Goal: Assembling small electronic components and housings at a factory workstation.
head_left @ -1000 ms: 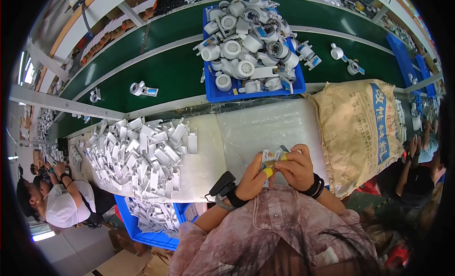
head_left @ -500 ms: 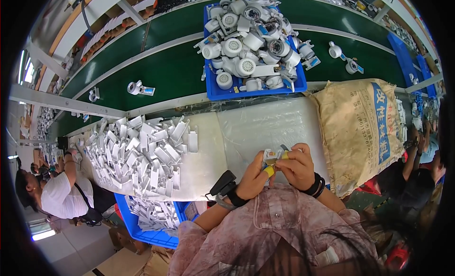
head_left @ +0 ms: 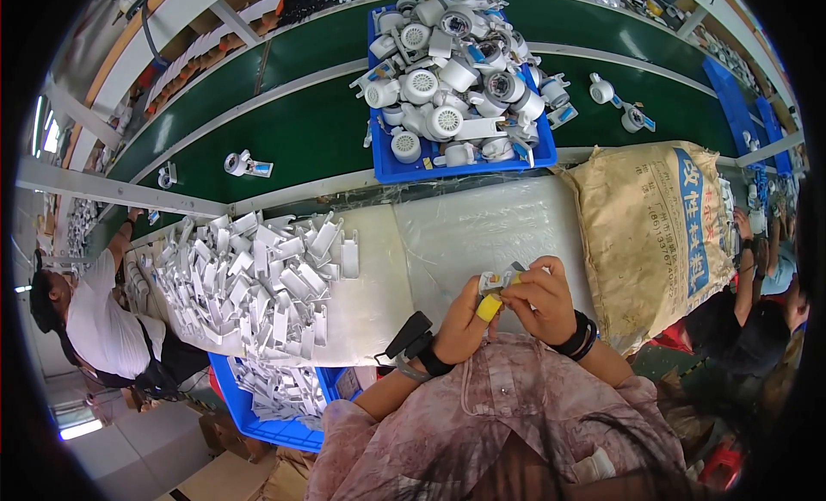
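Note:
Close in front of my chest, my left hand [head_left: 460, 329] is closed round a small white plastic part [head_left: 490, 282] with a grey piece at its upper end. Yellow wrapping [head_left: 489, 307] shows at my left thumb. My right hand [head_left: 548, 305] pinches at the part's right side, its thumb and fingertips pressed together; exactly what lies between them is too small to make out. Both hands hover over the near edge of the plastic-covered table [head_left: 482, 217]. A heap of white plastic handle-like pieces [head_left: 275, 269] lies to their left.
A blue crate [head_left: 413, 170] heaped with white round-headed assemblies stands beyond the table. Behind it runs a green conveyor belt [head_left: 318, 148] with loose assemblies [head_left: 237, 163]. A brown sack [head_left: 641, 243] lies right. Another blue crate [head_left: 275, 432] sits lower left. Co-workers flank both sides.
Assemblies on the belt have shifted slightly left. The co-worker at left has stretched an arm toward the belt. My fingers have shifted a little around the white part, which stays in place.

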Demonstrator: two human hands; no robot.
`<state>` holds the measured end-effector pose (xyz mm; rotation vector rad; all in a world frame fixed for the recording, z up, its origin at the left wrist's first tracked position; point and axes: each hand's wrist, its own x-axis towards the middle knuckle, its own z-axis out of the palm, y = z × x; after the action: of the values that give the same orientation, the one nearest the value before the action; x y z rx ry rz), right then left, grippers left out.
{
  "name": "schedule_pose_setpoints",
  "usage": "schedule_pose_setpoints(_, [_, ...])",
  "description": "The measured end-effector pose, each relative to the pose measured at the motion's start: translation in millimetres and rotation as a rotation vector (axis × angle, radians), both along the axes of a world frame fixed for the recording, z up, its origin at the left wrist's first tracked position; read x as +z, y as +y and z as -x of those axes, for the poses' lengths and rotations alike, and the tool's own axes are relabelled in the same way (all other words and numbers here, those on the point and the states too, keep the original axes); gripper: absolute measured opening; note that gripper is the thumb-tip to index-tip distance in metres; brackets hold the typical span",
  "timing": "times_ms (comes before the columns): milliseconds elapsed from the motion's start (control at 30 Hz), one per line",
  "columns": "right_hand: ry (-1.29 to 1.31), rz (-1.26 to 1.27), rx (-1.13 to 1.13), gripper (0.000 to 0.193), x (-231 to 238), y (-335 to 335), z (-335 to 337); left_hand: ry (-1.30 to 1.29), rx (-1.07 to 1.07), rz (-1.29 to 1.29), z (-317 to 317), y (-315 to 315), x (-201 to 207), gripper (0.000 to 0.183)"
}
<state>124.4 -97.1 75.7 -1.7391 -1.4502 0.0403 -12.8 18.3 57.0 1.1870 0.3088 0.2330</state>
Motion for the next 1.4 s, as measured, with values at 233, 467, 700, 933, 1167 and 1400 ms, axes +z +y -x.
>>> schedule_pose_setpoints(233, [0.031, -0.004, -0.014, 0.026, 1, 4, 4, 0.067, 0.085, -0.287, 1, 0, -4, 0.022])
schedule_pose_setpoints(467, [0.062, -0.042, -0.016, 0.025, 2, 4, 5, 0.116, 0.067, -0.223, 3, 0, -4, 0.028])
schedule_pose_setpoints(700, [0.032, -0.096, 0.019, 0.023, -1, -1, 3, 0.150, 0.013, -0.302, 2, 4, 1, 0.036])
schedule_pose_setpoints(933, [0.000, -0.117, 0.005, 0.023, 3, -2, 3, 0.157, -0.012, -0.346, 1, 4, 5, 0.041])
schedule_pose_setpoints(1167, [-0.002, -0.114, -0.009, 0.023, 1, -3, 3, 0.185, -0.028, -0.293, 0, 4, 6, 0.040])
schedule_pose_setpoints(1400, [-0.021, -0.111, -0.041, 0.022, 2, -3, 4, 0.160, -0.024, -0.289, -1, 3, 3, 0.038])
